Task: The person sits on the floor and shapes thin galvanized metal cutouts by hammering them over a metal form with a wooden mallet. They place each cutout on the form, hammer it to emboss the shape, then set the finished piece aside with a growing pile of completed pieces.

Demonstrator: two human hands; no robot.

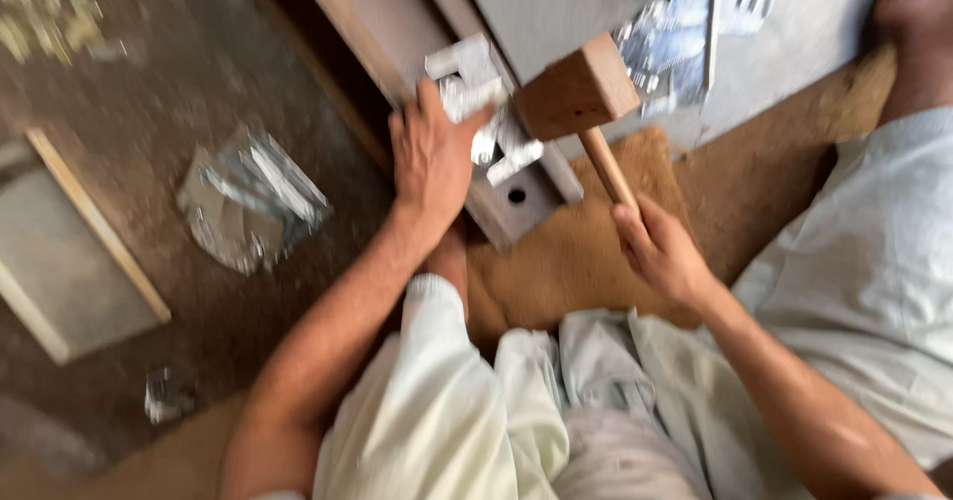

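Head view, looking down at a seated person in pale clothing. The right hand (663, 252) is gripping the lower end of the handle of a wooden mallet (581, 91), fingers curled fully around the shaft; the block-shaped head is standing above and to the left of the knuckles, raised over the workpiece and not touching it. The left hand (432, 157) is lying palm-down on a grey board (516, 207), fingers spread narrowly and pressing on small metal fittings (476, 88) at the board's edge; the thumb is pointing toward the mallet head, just beside it. A round hole is showing in the board's near end, just below and to the right of the left fingertips. The board is resting on a brown mat (576, 262), which is lying between the person's knees. A crumpled clear plastic bag (253, 197) is lying on the floor, well apart, to the left of the left forearm. More bagged hardware (675, 38) is lying on a pale panel beyond the mallet. The whole frame is motion-blurred, so finer detail of the fittings cannot be told.
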